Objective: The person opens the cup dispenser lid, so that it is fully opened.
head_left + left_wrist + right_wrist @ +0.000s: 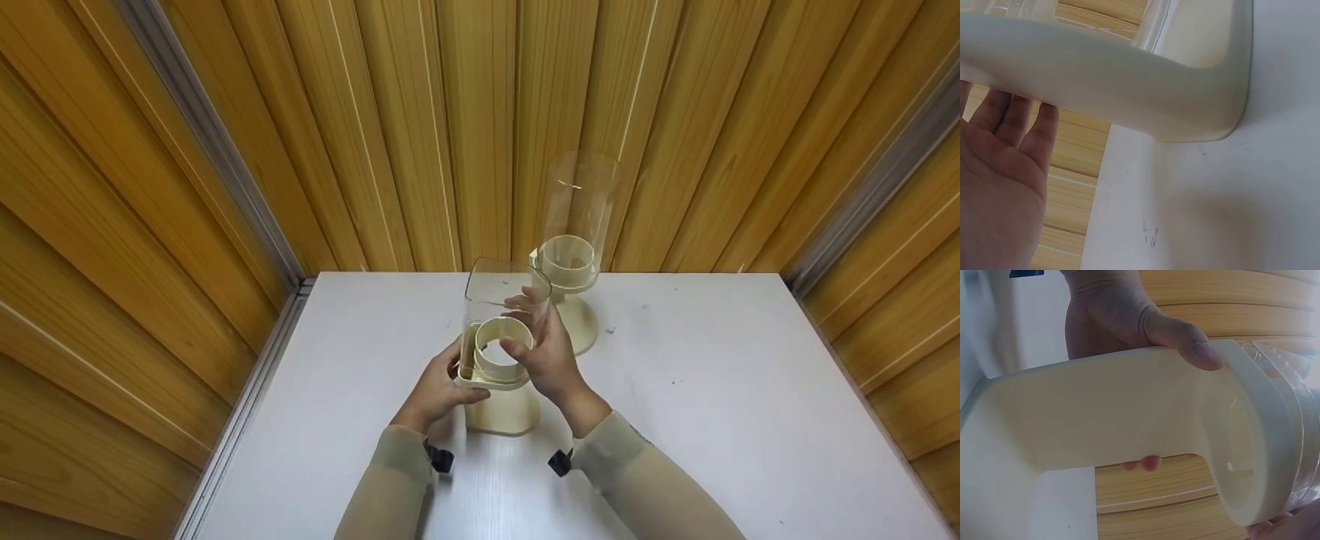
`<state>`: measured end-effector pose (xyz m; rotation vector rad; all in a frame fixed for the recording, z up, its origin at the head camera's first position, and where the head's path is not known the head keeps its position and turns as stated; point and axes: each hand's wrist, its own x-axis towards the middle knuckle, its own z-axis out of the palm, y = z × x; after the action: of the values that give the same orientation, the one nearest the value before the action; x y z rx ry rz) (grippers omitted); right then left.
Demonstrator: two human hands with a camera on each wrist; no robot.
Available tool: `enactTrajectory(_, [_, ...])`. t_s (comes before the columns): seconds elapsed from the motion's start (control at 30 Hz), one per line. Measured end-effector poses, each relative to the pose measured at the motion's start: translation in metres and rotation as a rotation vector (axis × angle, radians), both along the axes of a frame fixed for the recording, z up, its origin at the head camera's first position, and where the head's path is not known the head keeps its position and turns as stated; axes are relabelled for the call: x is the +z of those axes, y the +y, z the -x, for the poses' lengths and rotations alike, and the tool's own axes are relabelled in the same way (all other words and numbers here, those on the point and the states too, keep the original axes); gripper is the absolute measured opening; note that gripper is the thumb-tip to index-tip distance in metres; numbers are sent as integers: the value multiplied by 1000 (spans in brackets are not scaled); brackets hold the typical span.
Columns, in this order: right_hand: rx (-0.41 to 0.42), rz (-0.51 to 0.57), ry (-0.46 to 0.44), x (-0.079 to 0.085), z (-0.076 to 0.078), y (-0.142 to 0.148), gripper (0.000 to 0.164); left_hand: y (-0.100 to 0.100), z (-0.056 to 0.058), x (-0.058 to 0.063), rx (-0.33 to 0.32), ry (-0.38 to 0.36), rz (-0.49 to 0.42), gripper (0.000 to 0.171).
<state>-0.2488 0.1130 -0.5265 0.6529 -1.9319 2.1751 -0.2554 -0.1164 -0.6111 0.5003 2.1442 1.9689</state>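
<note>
In the head view, a cream stand (501, 415) with a round collar and wide foot carries a clear container (491, 289), open at the top. A cream ring (504, 375) shows at the container's lower part. My left hand (437, 386) grips the stand below the container, its thumb in front; in the right wrist view the left thumb (1204, 354) lies across the stand's neck (1117, 410), with fingertips behind. Around the container's right side curls my right hand (551, 352), thumb in front by the ring, fingers showing through the clear wall.
A second cream stand (581, 330) with a tall clear container (581, 199) stands upright behind and to the right, near the back edge of the white table (720, 420). Wood-panelled walls (480, 135) enclose the table at the back and both sides.
</note>
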Motion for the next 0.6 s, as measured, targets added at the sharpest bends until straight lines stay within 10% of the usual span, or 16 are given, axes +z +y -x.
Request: enactTrajectory(0.6, [11,-80,6,3,-8,3,105,0,-1,1,3,4,31,96])
